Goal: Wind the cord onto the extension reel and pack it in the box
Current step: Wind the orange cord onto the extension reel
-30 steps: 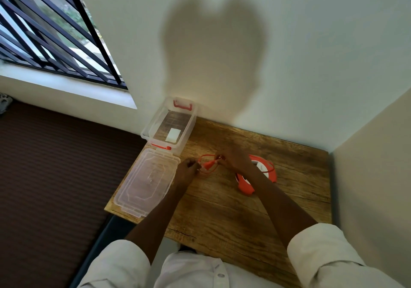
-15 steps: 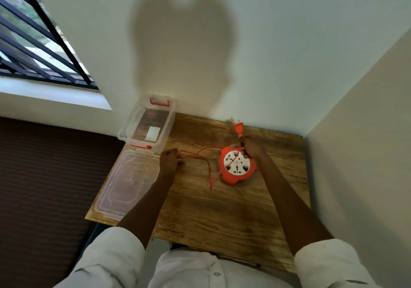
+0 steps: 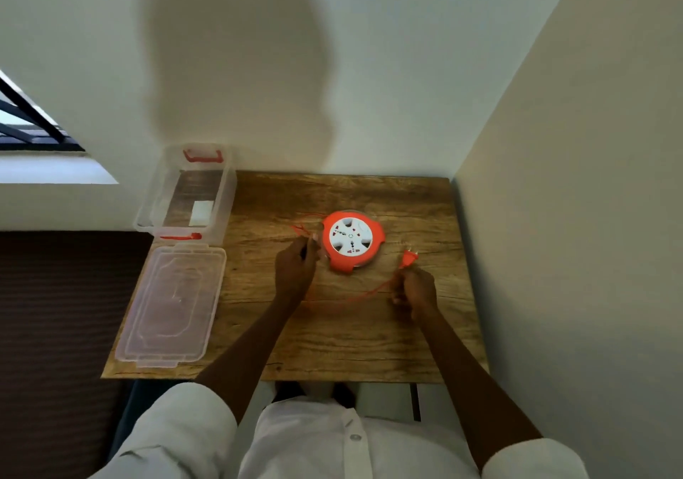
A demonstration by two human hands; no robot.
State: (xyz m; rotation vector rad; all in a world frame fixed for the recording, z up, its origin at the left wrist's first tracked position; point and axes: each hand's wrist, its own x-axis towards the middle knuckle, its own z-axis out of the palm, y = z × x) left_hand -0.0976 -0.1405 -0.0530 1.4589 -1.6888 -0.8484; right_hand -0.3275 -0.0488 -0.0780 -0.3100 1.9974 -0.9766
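Observation:
An orange extension reel [image 3: 352,243] with a white socket face lies flat on the wooden table [image 3: 332,334]. Its thin orange cord [image 3: 364,294] runs loose across the table from left of the reel round to the orange plug [image 3: 407,258] at the right. My left hand [image 3: 297,264] pinches the cord just left of the reel. My right hand [image 3: 415,290] holds the cord a little below the plug. The clear plastic box [image 3: 188,192] with red latches stands open at the table's back left.
The box's clear lid [image 3: 170,303] lies flat on the table's left side, in front of the box. A white card lies inside the box. Walls close the table in at the back and right; a barred window [image 3: 29,124] is at the far left.
The plug went from behind the reel to its right, with my right hand now holding the cord in front of it. My left hand moved from near the box to beside the reel.

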